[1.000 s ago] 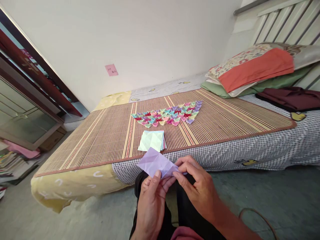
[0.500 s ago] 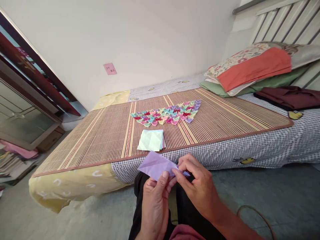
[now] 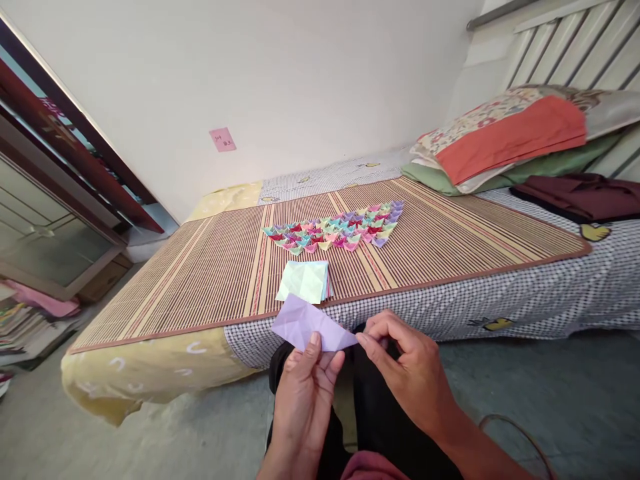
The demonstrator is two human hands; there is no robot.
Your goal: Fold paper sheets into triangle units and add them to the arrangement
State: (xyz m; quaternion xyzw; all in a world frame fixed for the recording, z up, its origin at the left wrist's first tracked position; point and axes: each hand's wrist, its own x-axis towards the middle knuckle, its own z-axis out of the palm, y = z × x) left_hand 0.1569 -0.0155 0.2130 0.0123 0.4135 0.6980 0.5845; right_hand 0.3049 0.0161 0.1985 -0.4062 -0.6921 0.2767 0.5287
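Observation:
A creased sheet of purple origami paper [image 3: 305, 322] is held up above my lap, in front of the bed's near edge. My left hand [image 3: 306, 380] grips its lower edge, thumb on top and fingers beneath. With thumb and index finger, my right hand [image 3: 395, 350] pinches the pointed right corner. Just beyond the sheet, a stack of square papers [image 3: 303, 280] lies on the mat, pale green on top with blue and pink edges showing. Farther back, rows of small folded paper pieces [image 3: 333, 230] in many colours sit close together.
A striped woven mat [image 3: 210, 267] covers the bed. Pillows [image 3: 510, 140] and dark red folded cloth [image 3: 580, 193] lie at the right. A pink note [image 3: 222, 139] is stuck on the wall. On the floor at lower right runs a cable [image 3: 515, 427].
My right hand has shifted slightly right, from the folded side out to the tip of the purple paper. The right end now narrows to a point, and the sheet is tilted more.

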